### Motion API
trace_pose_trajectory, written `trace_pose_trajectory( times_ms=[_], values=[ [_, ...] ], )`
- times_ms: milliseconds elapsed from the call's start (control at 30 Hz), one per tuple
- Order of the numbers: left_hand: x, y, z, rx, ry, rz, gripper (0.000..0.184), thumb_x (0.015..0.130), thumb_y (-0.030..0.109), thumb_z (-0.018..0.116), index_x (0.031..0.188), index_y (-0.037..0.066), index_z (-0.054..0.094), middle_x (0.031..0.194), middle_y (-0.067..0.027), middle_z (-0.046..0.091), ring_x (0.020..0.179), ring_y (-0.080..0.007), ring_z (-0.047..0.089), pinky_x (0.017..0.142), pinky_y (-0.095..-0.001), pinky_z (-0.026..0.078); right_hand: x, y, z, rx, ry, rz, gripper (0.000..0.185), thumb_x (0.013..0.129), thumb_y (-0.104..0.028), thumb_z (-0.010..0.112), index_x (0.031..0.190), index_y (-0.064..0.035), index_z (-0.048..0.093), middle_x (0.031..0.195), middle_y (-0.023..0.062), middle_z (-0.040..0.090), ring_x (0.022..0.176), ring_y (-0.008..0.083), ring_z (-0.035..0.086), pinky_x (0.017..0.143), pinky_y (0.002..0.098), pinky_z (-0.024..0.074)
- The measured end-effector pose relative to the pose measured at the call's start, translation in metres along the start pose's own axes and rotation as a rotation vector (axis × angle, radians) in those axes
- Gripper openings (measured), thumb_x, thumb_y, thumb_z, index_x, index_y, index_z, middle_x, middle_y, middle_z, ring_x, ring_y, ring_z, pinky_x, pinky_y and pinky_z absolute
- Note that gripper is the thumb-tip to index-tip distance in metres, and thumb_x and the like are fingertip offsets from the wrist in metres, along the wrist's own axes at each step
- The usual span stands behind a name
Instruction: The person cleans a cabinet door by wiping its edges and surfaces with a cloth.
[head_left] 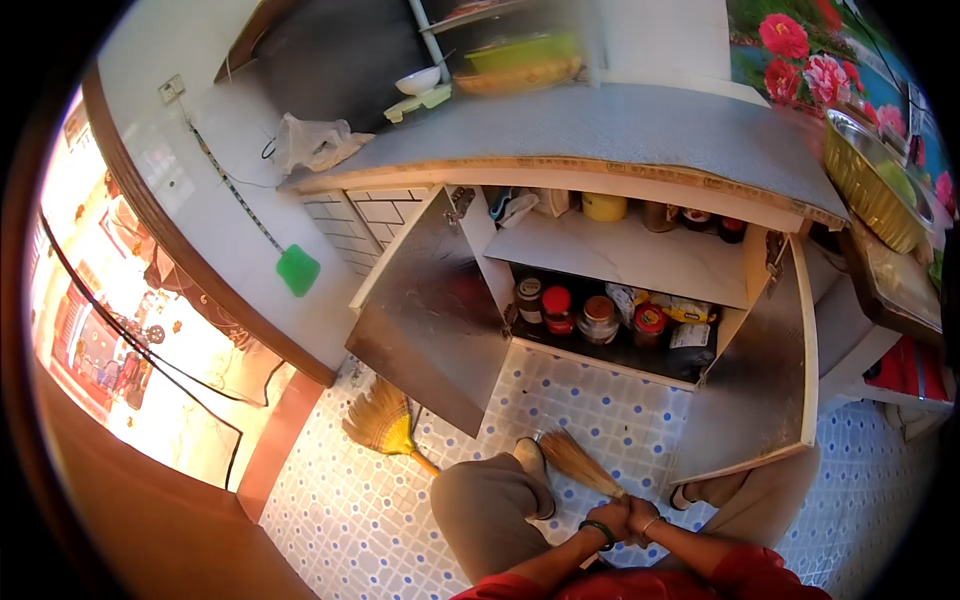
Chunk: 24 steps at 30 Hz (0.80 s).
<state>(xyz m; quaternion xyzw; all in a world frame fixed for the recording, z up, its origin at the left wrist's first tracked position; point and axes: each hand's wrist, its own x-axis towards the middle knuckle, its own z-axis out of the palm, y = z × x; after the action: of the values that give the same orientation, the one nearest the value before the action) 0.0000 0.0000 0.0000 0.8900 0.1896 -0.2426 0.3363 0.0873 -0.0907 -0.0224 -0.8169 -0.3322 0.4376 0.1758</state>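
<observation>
Between my knees, a small straw hand broom [580,464] points down toward the tiled floor, bristles forward and to the left. My left hand [610,517], with a dark green bangle at the wrist, is closed at the handle end. Right against it is my right hand [641,514], also closed around the handle, a thin bracelet on its wrist. The fingers overlap, so most of the handle is hidden. In front stands a low cabinet with its left door [440,320] and right door [765,370] swung open.
Several jars [599,320] and packets fill the lower shelf; a yellow tub [604,207] sits above. A larger broom [380,420] lies by the left door. Overhead runs a grey countertop [600,125]. A green fly swatter [297,270] hangs left, beside a bright doorway [150,340]. A golden basin [875,185] stands right.
</observation>
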Motion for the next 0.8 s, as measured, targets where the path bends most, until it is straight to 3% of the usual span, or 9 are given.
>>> trace_pose_trajectory(
  times_ms=[300,367,400,467,533,567,633,700,800],
  values=[
    [0.000,-0.007,0.010,-0.017,0.043,0.015,0.089,0.065,0.027,0.081,0.135,-0.005,0.037,0.120,-0.0289,0.060,0.102,-0.0396,0.066,0.084,-0.0467,0.055,0.004,0.013,0.011,-0.001,0.018,-0.046,0.045,0.088,-0.047,0.060,0.115,-0.0116,0.066,0.092,0.0170,0.073,0.076,0.0298,0.072,0.072,0.0392,0.0568],
    [0.001,-0.006,0.011,-0.022,0.072,0.033,0.088,0.065,0.029,0.082,0.133,-0.003,0.038,0.120,-0.0280,0.061,0.102,-0.0402,0.066,0.084,-0.0474,0.055,-0.007,-0.003,-0.004,0.060,-0.033,-0.003,0.050,0.085,-0.051,0.057,0.108,-0.0086,0.069,0.103,0.0205,0.071,0.098,0.0356,0.068,0.083,0.0445,0.0529],
    [-0.001,-0.008,0.011,-0.023,0.062,0.034,0.088,0.065,0.029,0.082,0.133,-0.003,0.038,0.120,-0.0280,0.061,0.102,-0.0402,0.066,0.084,-0.0474,0.055,-0.008,-0.007,-0.003,0.065,-0.037,0.005,0.050,0.085,-0.051,0.057,0.108,-0.0086,0.069,0.103,0.0205,0.071,0.098,0.0356,0.068,0.083,0.0445,0.0529],
    [-0.002,-0.012,0.011,0.008,0.083,0.108,0.075,0.073,0.037,0.074,0.128,-0.003,0.040,0.110,-0.0281,0.064,0.094,-0.0432,0.067,0.080,-0.0510,0.054,-0.011,-0.010,-0.001,0.144,-0.018,-0.009,0.046,0.087,-0.048,0.056,0.105,-0.0079,0.069,0.092,0.0182,0.072,0.083,0.0327,0.070,0.073,0.0430,0.0542],
    [0.002,-0.016,0.012,0.087,0.007,0.075,0.077,0.074,0.040,0.075,0.130,0.000,0.041,0.114,-0.0256,0.064,0.100,-0.0423,0.066,0.084,-0.0496,0.054,-0.011,-0.011,0.000,0.176,0.003,0.011,0.045,0.088,-0.047,0.056,0.102,-0.0064,0.069,0.075,0.0143,0.071,0.061,0.0282,0.069,0.059,0.0401,0.0536],
    [-0.003,-0.011,0.004,0.058,0.015,0.035,0.078,0.074,0.042,0.075,0.130,0.001,0.041,0.115,-0.0255,0.064,0.100,-0.0422,0.066,0.084,-0.0495,0.054,-0.020,-0.026,-0.012,0.207,-0.057,0.084,0.044,0.088,-0.045,0.056,0.100,-0.0053,0.069,0.075,0.0147,0.070,0.059,0.0285,0.067,0.059,0.0407,0.0533],
    [0.003,-0.018,0.013,0.035,0.020,0.023,0.082,0.073,0.047,0.076,0.130,0.001,0.040,0.116,-0.0263,0.064,0.102,-0.0424,0.065,0.085,-0.0495,0.053,-0.003,0.003,0.016,0.092,0.155,-0.113,0.043,0.086,-0.042,0.056,0.099,-0.0029,0.069,0.085,0.0215,0.071,0.073,0.0358,0.069,0.066,0.0451,0.0531],
    [-0.005,-0.011,0.011,0.043,0.009,0.038,0.083,0.073,0.049,0.075,0.131,0.002,0.040,0.116,-0.0258,0.064,0.101,-0.0432,0.066,0.086,-0.0502,0.053,-0.004,0.008,0.015,0.107,0.051,-0.059,0.045,0.083,-0.045,0.057,0.102,-0.0061,0.070,0.099,0.0234,0.070,0.093,0.0409,0.067,0.078,0.0465,0.0520],
    [-0.015,-0.002,-0.002,0.085,0.024,0.071,0.071,0.076,0.038,0.073,0.126,-0.001,0.042,0.109,-0.0284,0.064,0.095,-0.0444,0.067,0.082,-0.0508,0.055,-0.005,0.008,0.021,0.172,0.113,-0.064,0.046,0.083,-0.047,0.058,0.103,-0.0076,0.070,0.103,0.0221,0.070,0.097,0.0397,0.066,0.081,0.0459,0.0518]
  ],
)
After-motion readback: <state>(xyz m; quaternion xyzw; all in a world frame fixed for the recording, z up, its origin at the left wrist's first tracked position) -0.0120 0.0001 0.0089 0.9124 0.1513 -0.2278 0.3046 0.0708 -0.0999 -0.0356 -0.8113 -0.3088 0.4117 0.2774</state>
